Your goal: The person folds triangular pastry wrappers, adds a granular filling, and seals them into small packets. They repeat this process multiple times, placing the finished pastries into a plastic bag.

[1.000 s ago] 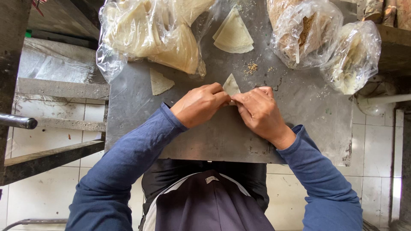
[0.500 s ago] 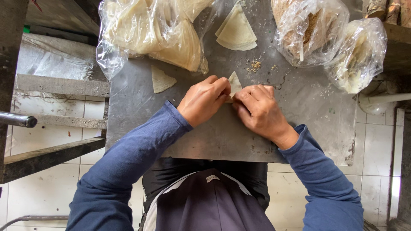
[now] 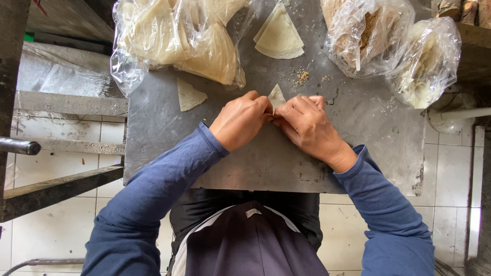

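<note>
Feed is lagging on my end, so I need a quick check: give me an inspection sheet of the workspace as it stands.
Surface: grey metal table, scuffed, filling crumbs scattered.
Job's things: folded pastry pinched between both hands; wrapper stack behind it.
Clutter: loose triangle; wrapper bag; two filling bags.
Hands: left hand and right hand both on the pastry.
Cables: nothing seen.
Surroundings: white tiled floor, metal bars at left.

Pale cream pastry piece, grey scuffed tabletop, blue sleeves, clear bags, white floor tiles.
</note>
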